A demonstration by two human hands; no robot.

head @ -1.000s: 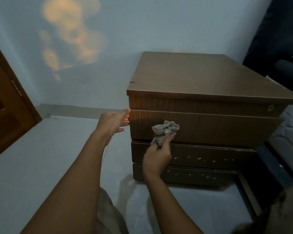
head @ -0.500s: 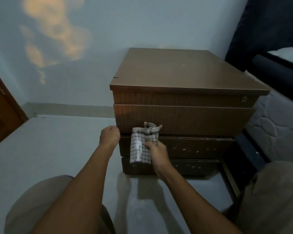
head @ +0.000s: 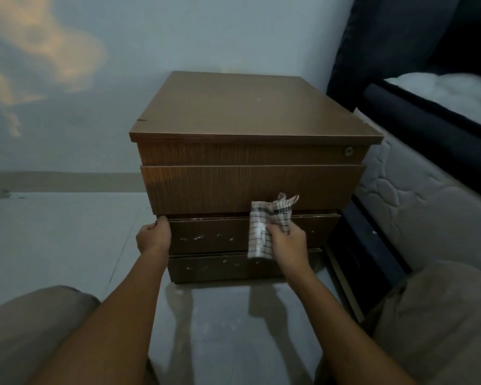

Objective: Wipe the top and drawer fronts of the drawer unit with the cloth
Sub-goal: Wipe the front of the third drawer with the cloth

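- Pinched between the curled fingers and thumb of the right hand, the checked cloth is bunched, with one tail hanging down beside the hand and a crumpled peak standing above it
- Left hand has its fingers curled over the left end of the third drawer front, at its upper edge, and looks to be gripping it as a brace
- The cloth lies against the drawer unit right of centre, across the seam where the tall second drawer front meets the third, its tail reaching toward the bottom drawer front
- Step in hand, by judgement: wiping the third drawer front, which shows pale specks along its middle; the bottom front carries similar marks
- To do it well, the person would flatten the wad so a broad face of fabric meets the wood rather than a ridge, press evenly, and run long sideways strokes from one end to the other, overlapping each pass
- The recessed lip along that front's top edge probably wants a fingertip pushed in behind the cloth
- The bracing hand should hold firm so the drawer does not slide; the strip under those fingers will need its own pass
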